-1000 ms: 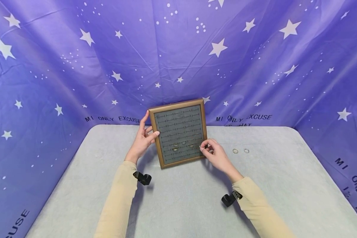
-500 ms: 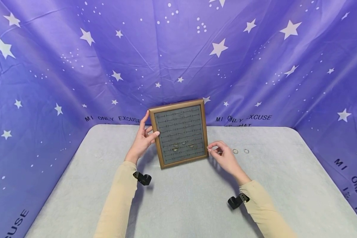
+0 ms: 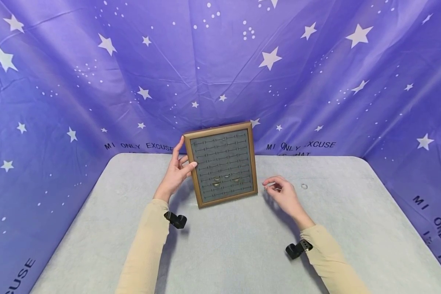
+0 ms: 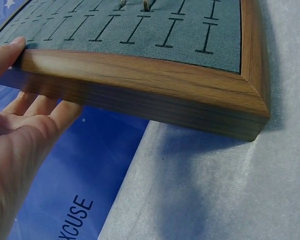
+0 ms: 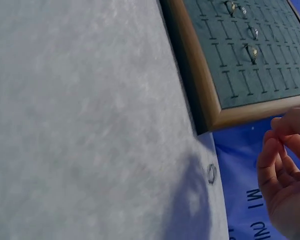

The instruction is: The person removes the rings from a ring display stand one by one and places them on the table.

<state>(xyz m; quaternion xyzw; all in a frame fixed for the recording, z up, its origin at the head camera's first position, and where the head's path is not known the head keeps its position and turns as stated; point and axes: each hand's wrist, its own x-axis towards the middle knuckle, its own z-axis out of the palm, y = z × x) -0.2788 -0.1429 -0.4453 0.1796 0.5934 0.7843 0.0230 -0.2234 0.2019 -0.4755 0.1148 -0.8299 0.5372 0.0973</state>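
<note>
A wood-framed ring display tray [image 3: 254, 163] with a slotted grey-green pad stands tilted up on the table. My left hand [image 3: 173, 175] grips its left side, thumb on the front rim and fingers behind, as the left wrist view shows at the wooden edge [image 4: 140, 75]. Several rings sit in the lower slots, among them a gold ring [image 5: 252, 53]. To the right of the tray, apart from it, my right hand [image 3: 283, 196] pinches a small ring between thumb and index fingertips; the fingers mostly hide it. A loose ring [image 3: 304, 186] lies on the table beyond that hand.
A pale grey cloth covers the table [image 3: 220, 249]. Behind and at both sides hangs a purple-blue curtain [image 3: 220, 61] with white stars and lettering. Black wrist cameras [image 3: 176, 219] are strapped over both sleeves.
My right hand has drawn away from the tray's right edge, moving right and slightly toward me. It now covers one of the two loose rings. The left hand and tray stay still.
</note>
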